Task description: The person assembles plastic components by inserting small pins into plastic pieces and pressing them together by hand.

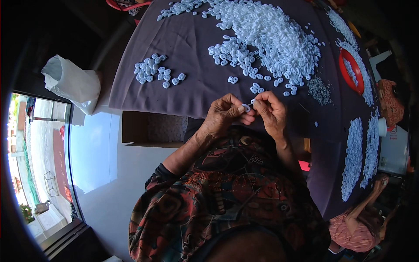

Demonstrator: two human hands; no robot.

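My left hand (224,114) and my right hand (270,111) meet at the near edge of a table covered in a purple-grey cloth (192,87). Between the fingertips of both hands sits one small white plastic piece (247,107). My left thumb and forefinger pinch it, and my right fingers press on it from the other side; whether they hold something else is too small to tell. Just beyond my hands lies a large heap of the same white pieces (266,39). A smaller separate group of white pieces (155,72) lies to the left.
A small pile of thin metal parts (319,89) lies right of the heap. A red ring-shaped tray (351,70) and long rows of white pieces (353,157) sit at the right. A white plastic bag (72,83) hangs at the left. Another person (360,222) sits at lower right.
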